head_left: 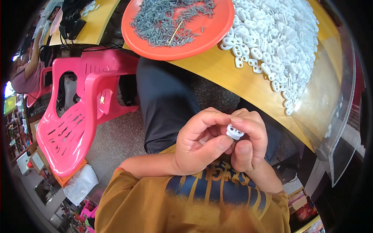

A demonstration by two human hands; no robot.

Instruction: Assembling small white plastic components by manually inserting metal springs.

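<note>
The curled fingers of the left grip [198, 145] and the right grip [251, 138] cover parts of the small white piece [234, 133], so its full outline cannot be told. The top edge cuts off the red tray [211, 39] and the white heap [276, 42], while the grey spring-like bits [155, 25] are too small and tangled to count. At far left another person [25, 82] appears blurred, only partly visible.
</note>
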